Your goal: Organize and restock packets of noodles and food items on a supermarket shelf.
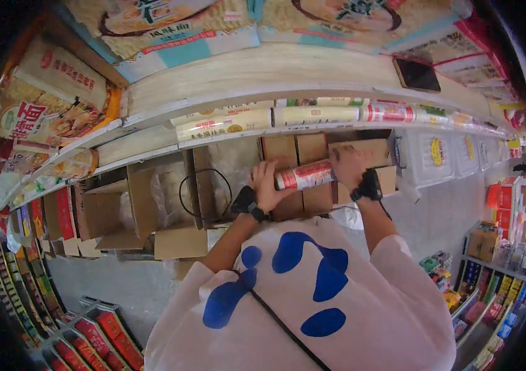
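Note:
A cylindrical pack of dried noodles [307, 175], wrapped in red and white film, lies level between my hands. My left hand [265, 185] grips its left end, the thumb along the near side. At the other end my right hand [349, 167] has its fingers closed around the pack; some of the fingertips are hidden. Directly beneath are closed brown cardboard boxes [317, 201], set side by side under the lowest shelf. Each wrist carries a black strapped-on device.
Above the boxes, a shelf holds a row of noodle packs [316, 116]. A dark phone [417, 75] rests on the upper shelf. Opened cartons [110, 211] stand to the left, with a black cable loop [205, 194] beside them. Clear plastic bins [425, 155] line the right.

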`<state>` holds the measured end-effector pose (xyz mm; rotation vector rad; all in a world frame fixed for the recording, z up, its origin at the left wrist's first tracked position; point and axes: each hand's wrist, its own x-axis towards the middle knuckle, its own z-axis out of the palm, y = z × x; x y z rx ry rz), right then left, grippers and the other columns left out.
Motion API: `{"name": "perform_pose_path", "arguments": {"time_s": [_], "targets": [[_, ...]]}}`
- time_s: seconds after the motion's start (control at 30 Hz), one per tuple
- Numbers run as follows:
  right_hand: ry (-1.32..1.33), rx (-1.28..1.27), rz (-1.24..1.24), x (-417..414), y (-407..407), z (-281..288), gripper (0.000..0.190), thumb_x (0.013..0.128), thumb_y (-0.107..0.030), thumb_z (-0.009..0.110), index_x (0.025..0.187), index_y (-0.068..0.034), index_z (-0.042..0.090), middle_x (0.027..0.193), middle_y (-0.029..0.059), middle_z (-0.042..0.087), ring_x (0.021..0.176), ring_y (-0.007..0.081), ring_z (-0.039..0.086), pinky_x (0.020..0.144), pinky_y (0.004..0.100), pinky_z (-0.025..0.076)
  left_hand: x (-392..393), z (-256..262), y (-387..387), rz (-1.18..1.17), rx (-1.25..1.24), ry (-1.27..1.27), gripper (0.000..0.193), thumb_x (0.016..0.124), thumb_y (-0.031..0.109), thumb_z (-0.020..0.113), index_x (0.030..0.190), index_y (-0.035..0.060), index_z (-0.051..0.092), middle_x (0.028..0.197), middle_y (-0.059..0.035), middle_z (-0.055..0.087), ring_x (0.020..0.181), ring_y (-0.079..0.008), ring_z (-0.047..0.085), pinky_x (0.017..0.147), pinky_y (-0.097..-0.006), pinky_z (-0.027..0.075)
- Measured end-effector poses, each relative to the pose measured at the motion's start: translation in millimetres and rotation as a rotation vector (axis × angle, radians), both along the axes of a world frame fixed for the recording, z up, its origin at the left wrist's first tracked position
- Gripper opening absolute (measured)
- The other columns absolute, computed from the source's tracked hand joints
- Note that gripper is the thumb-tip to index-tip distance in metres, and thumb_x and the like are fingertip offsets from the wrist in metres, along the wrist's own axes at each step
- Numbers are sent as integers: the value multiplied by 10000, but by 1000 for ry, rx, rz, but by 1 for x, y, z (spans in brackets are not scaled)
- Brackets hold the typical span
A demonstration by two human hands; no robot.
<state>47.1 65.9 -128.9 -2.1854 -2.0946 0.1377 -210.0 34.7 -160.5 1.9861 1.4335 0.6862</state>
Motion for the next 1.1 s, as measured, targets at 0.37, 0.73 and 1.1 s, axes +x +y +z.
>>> {"name": "perform_pose_path", "arguments": {"time_s": [0.37, 0.73, 1.1], "targets": [[273, -314, 341, -92, 10, 26, 310, 866, -321, 509, 850, -54, 665, 802, 159, 653, 728, 358, 633, 656, 475, 508, 29, 23, 6, 181, 21, -10, 1141, 428, 256, 857, 1406, 103, 290, 1320, -154, 387, 1231, -368, 356, 1018, -482, 265], [441, -58, 496, -22, -21, 54, 331, 895, -349, 506, 991, -65, 648, 976, 164, 640, 841, 366, 620, 749, 433, 506, 29, 24, -6, 260, 78, -226, 1074, 450, 346, 868, 1375, 123, 371, 1353, -163, 375, 1238, -361, 358, 1012, -494, 259], [433, 331, -229, 109, -60, -1, 326, 893, -295, 549, 945, 13, 643, 1011, 229, 613, 933, 380, 577, 848, 433, 446, 34, 42, -28, -312, 136, 288, 724, 720, 395, 685, 1322, 89, 425, 1219, -169, 498, 1172, -340, 452, 1031, -515, 250]]}}
